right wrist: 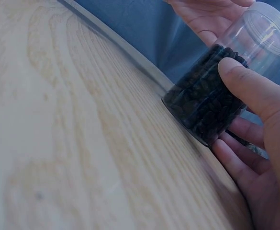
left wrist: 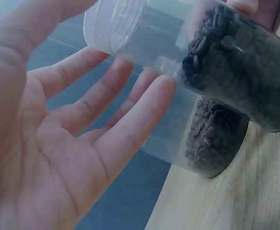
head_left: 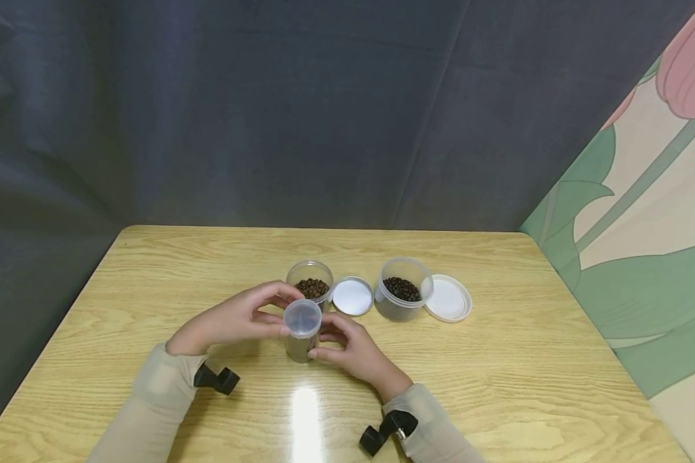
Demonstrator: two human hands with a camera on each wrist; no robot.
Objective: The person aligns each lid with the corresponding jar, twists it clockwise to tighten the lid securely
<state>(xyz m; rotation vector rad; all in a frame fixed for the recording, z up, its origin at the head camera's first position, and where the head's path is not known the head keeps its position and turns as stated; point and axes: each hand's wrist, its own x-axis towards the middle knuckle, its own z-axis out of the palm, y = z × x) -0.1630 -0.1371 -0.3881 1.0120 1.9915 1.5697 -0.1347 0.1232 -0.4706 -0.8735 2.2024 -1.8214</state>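
A clear jar (head_left: 299, 347) of dark coffee beans (right wrist: 202, 91) stands upright before me, capped with a translucent lid (head_left: 302, 317). My right hand (head_left: 350, 350) grips the jar's lower body, thumb on the near side and fingers behind it. From the left, my left hand (head_left: 251, 315) holds the lid, thumb at its near side and index finger at its far side. Its other fingers (left wrist: 135, 110) stretch loosely beside the jar in the left wrist view. Just behind, partly hidden by the lid and left hand, is an uncovered clear jar (head_left: 311, 270) of brown beans.
A silver-rimmed white lid (head_left: 352, 296) lies right of the uncovered jar. Further right stands an uncovered translucent tub (head_left: 402, 312) of dark beans, beside a white lid (head_left: 448, 298) on the wooden table (head_left: 527, 360). A dark curtain (head_left: 301, 116) hangs behind the table.
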